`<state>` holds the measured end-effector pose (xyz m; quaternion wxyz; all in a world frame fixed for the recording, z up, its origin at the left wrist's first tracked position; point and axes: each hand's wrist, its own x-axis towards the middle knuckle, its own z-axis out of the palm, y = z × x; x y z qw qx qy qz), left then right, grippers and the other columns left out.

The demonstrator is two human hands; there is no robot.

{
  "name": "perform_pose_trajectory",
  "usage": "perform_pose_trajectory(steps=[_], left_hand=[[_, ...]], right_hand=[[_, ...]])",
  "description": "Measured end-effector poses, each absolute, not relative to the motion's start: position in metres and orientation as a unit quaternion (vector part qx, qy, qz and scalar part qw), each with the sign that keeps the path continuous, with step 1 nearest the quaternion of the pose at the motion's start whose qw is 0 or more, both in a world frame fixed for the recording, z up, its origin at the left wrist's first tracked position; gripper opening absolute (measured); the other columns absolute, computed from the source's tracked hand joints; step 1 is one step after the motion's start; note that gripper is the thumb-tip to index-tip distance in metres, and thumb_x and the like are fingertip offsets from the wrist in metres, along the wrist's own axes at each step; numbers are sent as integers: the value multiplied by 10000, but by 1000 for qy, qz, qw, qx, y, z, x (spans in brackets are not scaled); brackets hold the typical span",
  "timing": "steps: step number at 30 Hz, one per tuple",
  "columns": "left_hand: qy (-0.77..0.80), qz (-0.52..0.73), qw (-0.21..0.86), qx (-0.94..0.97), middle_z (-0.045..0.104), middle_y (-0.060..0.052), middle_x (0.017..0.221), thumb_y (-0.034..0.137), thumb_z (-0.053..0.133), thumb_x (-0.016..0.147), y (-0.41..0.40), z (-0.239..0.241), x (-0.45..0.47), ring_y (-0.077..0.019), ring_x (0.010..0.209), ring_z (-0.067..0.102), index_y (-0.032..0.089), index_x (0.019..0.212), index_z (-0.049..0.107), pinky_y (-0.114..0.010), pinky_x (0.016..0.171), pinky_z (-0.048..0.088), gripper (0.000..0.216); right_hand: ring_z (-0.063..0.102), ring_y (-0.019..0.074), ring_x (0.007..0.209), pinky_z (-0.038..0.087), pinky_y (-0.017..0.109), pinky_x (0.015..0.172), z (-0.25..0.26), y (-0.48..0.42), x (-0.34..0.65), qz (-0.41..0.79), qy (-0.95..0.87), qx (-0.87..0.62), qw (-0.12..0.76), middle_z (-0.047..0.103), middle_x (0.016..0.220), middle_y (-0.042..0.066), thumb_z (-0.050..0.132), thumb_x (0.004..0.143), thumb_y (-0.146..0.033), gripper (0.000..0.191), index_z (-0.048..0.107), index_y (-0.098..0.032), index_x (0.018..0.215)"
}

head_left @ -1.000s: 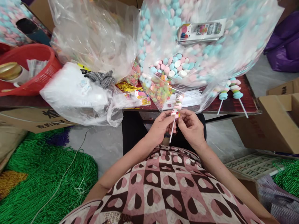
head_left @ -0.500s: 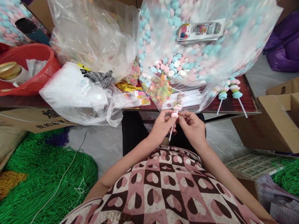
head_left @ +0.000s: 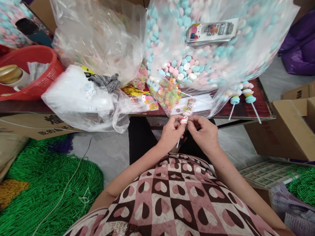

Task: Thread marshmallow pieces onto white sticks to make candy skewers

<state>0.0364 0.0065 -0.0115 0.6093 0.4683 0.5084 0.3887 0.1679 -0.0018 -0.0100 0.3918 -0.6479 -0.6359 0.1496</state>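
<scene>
Between my two hands is a marshmallow skewer in a printed clear wrapper [head_left: 189, 108], its top tilted away from me and its white stick pointing down towards my lap. My left hand [head_left: 171, 132] is closed around its lower end, thumb on the near side. From the right, my right hand [head_left: 204, 133] pinches with thumb and forefinger close against the wrapper's lower end; whatever lies in that pinch is too small to make out. White sticks [head_left: 203, 104] lie on the table just beyond, beside a bag of colourful gummy rings [head_left: 167, 95].
A big clear bag of pastel marshmallows [head_left: 187, 68] carries a stack of printed wrappers [head_left: 212, 31]. Two unwrapped marshmallow skewers [head_left: 250, 98] rest at the table's right end. Gold twist ties [head_left: 134, 91], a white plastic bag [head_left: 81, 101] and a red basket [head_left: 46, 73] are leftward.
Both hands stay at the skewer, which has shifted slightly; less of its stick shows below my left hand. The things on the table have not moved.
</scene>
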Motion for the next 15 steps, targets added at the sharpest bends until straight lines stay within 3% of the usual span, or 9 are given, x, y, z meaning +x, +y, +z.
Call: perform_pose_trajectory(steps=[15], left_hand=[[518, 387, 574, 503, 451, 101, 569, 355, 573, 842, 6, -15, 35, -68, 468, 461, 244, 1041, 543, -174, 498, 401, 230]], right_hand=[[641, 176, 620, 510, 305, 631, -10, -1, 168, 149, -642, -655, 371, 724, 766, 38, 567, 810, -241, 133, 692, -204, 839]])
